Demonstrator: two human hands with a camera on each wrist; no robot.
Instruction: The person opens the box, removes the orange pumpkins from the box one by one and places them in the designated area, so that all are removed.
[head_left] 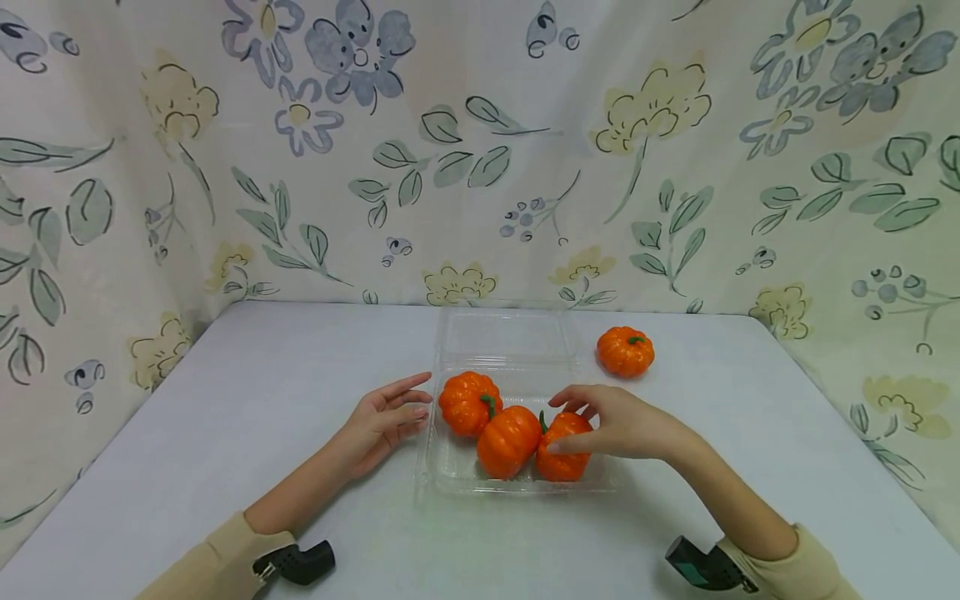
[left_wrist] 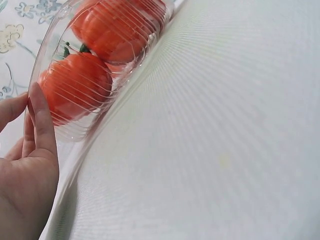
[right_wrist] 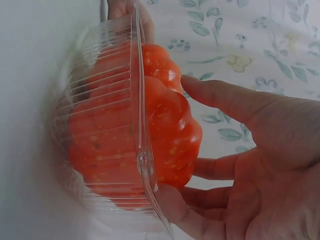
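Note:
Three small orange pumpkins sit in a clear plastic clamshell box (head_left: 459, 482) whose lid (head_left: 504, 335) lies back on the far side. One is the left pumpkin (head_left: 463, 402), one the middle pumpkin (head_left: 508, 443), one the right pumpkin (head_left: 566, 471). My right hand (head_left: 618, 423) spreads loosely about the right pumpkin, thumb over its near side and fingers beyond it. In the right wrist view this pumpkin (right_wrist: 172, 135) rises above the box rim, well off the palm. At the box's left side is my left hand (head_left: 382, 423), its straight fingertips (left_wrist: 37, 95) at the rim.
Another orange pumpkin (head_left: 626, 352) stands on the white table (head_left: 330, 350) behind the right hand, right of the lid. A floral curtain (head_left: 480, 150) hangs along the table's back and sides. Both sleeved wrists carry a black camera (head_left: 296, 563).

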